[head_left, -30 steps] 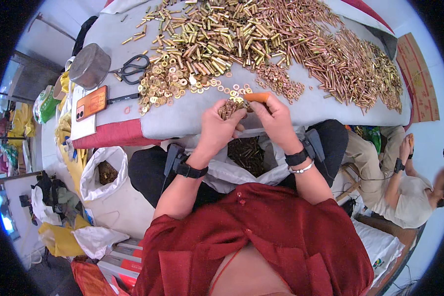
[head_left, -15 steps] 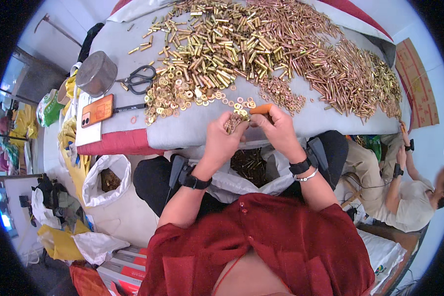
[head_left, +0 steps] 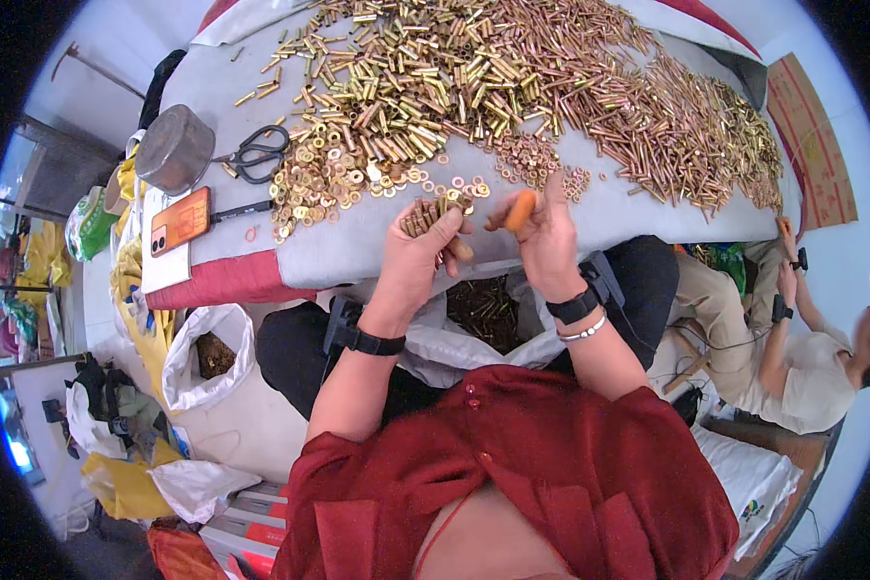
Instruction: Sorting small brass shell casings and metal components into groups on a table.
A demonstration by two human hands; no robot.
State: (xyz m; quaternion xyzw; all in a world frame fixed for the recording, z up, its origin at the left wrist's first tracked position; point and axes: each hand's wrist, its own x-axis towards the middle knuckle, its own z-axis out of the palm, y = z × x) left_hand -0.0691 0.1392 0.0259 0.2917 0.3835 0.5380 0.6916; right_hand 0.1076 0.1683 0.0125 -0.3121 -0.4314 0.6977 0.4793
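Note:
My left hand (head_left: 422, 242) is closed around a bunch of brass-coloured metal pieces (head_left: 418, 220), with their ends sticking out past the fingers; their exact kind is partly hidden. Just to its right, my right hand (head_left: 548, 237) is raised with its fingers apart and no piece visible in it. One of its fingers wears an orange finger cot (head_left: 522, 210). Beyond my hands, flat golden washers (head_left: 324, 179) lie scattered on the grey table cover (head_left: 435, 251). Small coppery nuts (head_left: 527, 159) form a little heap in front of my right hand.
Short gold tubes (head_left: 406, 97) and thin coppery rods (head_left: 648, 130) are piled across the table. Scissors (head_left: 261, 155), a metal pot (head_left: 176, 148) and an orange phone (head_left: 181, 221) lie at left. An open white sack (head_left: 425, 350) sits between my knees. Another person (head_left: 793, 377) sits at right.
My hands have moved apart: the left shifted left with the metal pieces, while the right lifted away and its fingers opened. The whole view has shifted slightly.

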